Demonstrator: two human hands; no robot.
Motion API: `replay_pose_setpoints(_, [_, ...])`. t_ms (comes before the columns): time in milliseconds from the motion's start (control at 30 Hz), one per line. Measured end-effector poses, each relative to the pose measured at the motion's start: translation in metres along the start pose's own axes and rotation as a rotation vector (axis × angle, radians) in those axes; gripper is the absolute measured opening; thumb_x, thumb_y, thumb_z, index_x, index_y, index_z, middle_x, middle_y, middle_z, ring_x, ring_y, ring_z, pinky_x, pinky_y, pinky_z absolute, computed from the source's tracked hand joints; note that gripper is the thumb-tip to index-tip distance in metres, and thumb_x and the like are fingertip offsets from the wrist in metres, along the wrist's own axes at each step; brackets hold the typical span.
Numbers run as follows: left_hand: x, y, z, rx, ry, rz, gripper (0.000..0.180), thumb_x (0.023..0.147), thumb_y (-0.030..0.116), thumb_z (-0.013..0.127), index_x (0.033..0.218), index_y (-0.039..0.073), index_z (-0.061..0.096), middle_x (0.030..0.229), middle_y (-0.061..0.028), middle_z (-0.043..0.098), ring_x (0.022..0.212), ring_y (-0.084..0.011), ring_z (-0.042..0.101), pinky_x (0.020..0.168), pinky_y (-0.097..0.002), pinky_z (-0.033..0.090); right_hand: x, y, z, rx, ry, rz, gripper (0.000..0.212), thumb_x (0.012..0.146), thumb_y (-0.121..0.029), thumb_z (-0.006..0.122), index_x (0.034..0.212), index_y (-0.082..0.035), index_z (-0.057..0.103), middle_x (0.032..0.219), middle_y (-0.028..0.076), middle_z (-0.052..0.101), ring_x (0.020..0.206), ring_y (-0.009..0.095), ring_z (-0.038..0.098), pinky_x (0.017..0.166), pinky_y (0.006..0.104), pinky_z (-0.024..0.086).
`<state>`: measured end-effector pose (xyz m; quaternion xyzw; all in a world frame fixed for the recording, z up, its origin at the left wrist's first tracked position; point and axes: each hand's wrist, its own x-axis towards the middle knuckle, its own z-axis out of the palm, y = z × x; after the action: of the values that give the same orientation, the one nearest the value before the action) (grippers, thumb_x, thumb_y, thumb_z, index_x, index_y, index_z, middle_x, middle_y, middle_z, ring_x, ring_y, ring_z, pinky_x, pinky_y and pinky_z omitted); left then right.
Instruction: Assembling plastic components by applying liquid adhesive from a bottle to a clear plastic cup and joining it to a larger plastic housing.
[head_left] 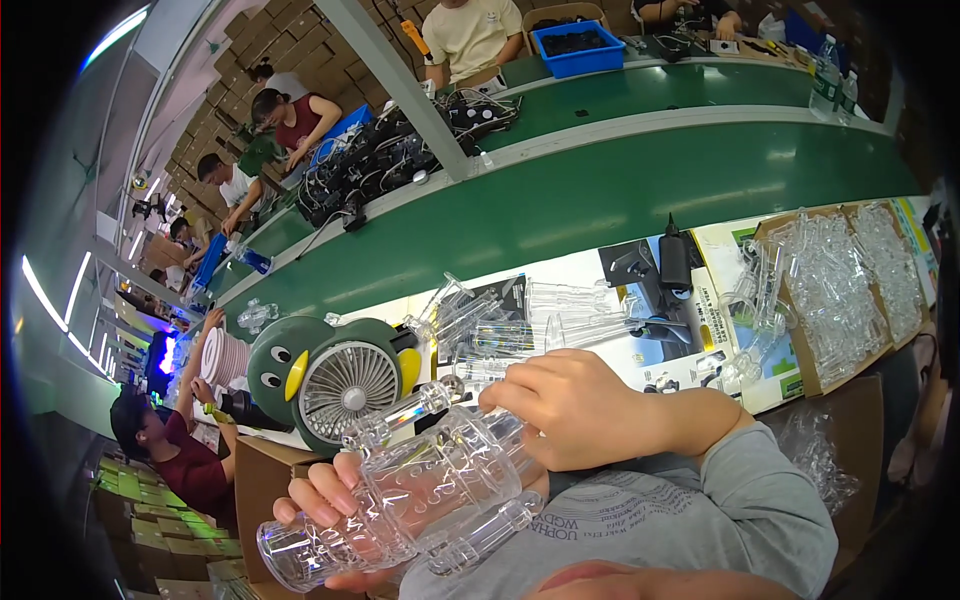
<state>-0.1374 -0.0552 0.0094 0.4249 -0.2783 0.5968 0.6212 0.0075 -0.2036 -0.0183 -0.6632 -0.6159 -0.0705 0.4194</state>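
Observation:
My left hand cradles a transparent, bottle-shaped vessel with embossed swirls and thinner tubes along its sides. The vessel lies tilted in front of my chest, its round end at the lower left. My left fingers curl over its far side, and part of the palm shows through the wall. At its upper right end, my right hand is closed around a transparent tubular part; the fingertips are partly hidden. Just beyond the vessel stands a dark green fan with cartoon eyes and a yellow beak.
Loose transparent tubes lie on printed sheets across the bench. A cardboard box of similar parts sits at right, near a black bottle. Behind runs a green conveyor belt. A co-worker is at left; others sit along the far side.

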Motion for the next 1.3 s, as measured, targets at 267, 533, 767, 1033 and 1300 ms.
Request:
replay_pose_setpoints(267, [0.006,-0.007,0.001,-0.118,-0.187,-0.008,0.067,0.065,0.032,0.075,0.111,0.005,0.036,0.084,-0.0025,0.042,0.076,-0.0132,0.044,0.075,-0.0296,0.032,-0.001,0.0,-0.002,-0.03,-0.024,0.015,0.037,0.057,-0.008,0.063,0.093,-0.01,0.056,0.077,0.004,0.055,0.074,0.023,0.059,0.064,0.0338,0.047])
replay_pose_setpoints(533, [0.006,-0.009,-0.003,-0.126,-0.242,0.015,0.066,0.064,0.032,0.076,0.11,0.006,0.036,0.084,-0.0018,0.042,0.075,-0.0128,0.045,0.074,-0.0288,0.033,0.0,0.005,-0.003,-0.019,-0.061,-0.005,0.038,0.056,-0.006,0.062,0.094,-0.01,0.055,0.077,0.005,0.055,0.073,0.024,0.059,0.064,0.035,0.047])
replay_pose_setpoints(767, [0.004,-0.008,0.007,-0.09,-0.114,-0.019,0.066,0.066,0.034,0.074,0.111,0.004,0.036,0.085,-0.0034,0.042,0.076,-0.0141,0.044,0.075,-0.03,0.033,-0.002,-0.002,-0.002,-0.017,-0.022,0.046,0.038,0.056,-0.006,0.061,0.093,-0.01,0.056,0.078,0.004,0.056,0.075,0.024,0.059,0.065,0.035,0.046])
replay_pose_setpoints(1033, [0.003,-0.012,0.015,-0.032,0.028,0.007,0.064,0.068,0.037,0.074,0.11,0.007,0.036,0.083,-0.0023,0.041,0.072,-0.0131,0.043,0.072,-0.031,0.033,-0.002,-0.002,-0.002,-0.011,-0.011,0.073,0.038,0.056,-0.006,0.061,0.094,-0.01,0.058,0.079,0.004,0.057,0.077,0.023,0.059,0.066,0.0351,0.045])
replay_pose_setpoints(1300, [0.0,0.0,0.006,-0.044,-0.093,0.049,0.065,0.066,0.036,0.072,0.109,0.004,0.035,0.085,-0.004,0.041,0.076,-0.0143,0.042,0.074,-0.0309,0.032,-0.003,-0.004,-0.006,-0.04,-0.033,0.02,0.037,0.057,-0.008,0.062,0.094,-0.011,0.057,0.076,0.004,0.055,0.073,0.022,0.058,0.065,0.0335,0.045])
